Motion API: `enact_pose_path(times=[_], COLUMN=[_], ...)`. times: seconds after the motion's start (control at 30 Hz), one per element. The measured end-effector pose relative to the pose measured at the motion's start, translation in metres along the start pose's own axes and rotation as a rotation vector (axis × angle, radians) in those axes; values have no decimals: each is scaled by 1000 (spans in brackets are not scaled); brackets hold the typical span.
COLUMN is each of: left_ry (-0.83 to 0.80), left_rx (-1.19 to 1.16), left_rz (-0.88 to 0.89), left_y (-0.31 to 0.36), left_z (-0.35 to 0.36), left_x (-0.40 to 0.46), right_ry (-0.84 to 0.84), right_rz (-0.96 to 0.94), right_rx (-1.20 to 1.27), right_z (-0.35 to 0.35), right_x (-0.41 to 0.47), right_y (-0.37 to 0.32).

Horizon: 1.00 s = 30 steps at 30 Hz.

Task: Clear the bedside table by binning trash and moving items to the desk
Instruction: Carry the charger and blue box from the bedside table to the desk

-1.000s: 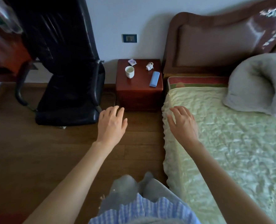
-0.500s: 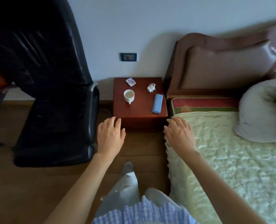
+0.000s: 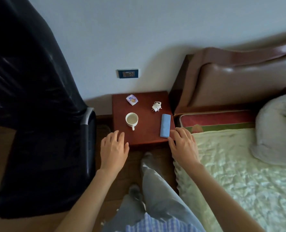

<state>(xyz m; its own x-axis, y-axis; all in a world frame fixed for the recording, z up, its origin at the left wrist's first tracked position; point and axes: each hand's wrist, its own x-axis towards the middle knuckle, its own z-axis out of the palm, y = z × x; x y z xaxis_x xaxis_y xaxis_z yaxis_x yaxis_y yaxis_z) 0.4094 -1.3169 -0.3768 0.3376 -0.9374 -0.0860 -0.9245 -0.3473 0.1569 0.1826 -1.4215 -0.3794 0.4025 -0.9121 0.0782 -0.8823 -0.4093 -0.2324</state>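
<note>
Glossy reddish-wood bedside table [image 3: 147, 134], squarish

The bedside table [image 3: 144, 136] is reddish-brown. On it stand a white cup [image 3: 131, 119], a light blue case [image 3: 165, 125], a white charger [image 3: 156, 106] and a white-and-purple wrapper [image 3: 131, 100]. Left is a black chair [image 3: 38, 114]; right, a pale green quilted bedspread [image 3: 239, 164].

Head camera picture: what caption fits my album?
Two open hands reach toward a bedside table holding a cup, wrapper, charger and blue case.
</note>
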Motion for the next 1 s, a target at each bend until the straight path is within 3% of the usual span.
enact_pose_path(times=[0.27, 0.5, 1.0], left_ry=[-28, -67, -320], left_rx=[2, -76, 85], left_rz=[37, 271, 628], left_y=[15, 29, 32], left_z=[7, 38, 163], left_x=[101, 176, 294], right_ry=[-66, -93, -335], right_rz=[23, 43, 451], right_rx=[40, 21, 67], right_z=[33, 75, 228], right_x=[96, 133, 138], right_y=[21, 43, 71])
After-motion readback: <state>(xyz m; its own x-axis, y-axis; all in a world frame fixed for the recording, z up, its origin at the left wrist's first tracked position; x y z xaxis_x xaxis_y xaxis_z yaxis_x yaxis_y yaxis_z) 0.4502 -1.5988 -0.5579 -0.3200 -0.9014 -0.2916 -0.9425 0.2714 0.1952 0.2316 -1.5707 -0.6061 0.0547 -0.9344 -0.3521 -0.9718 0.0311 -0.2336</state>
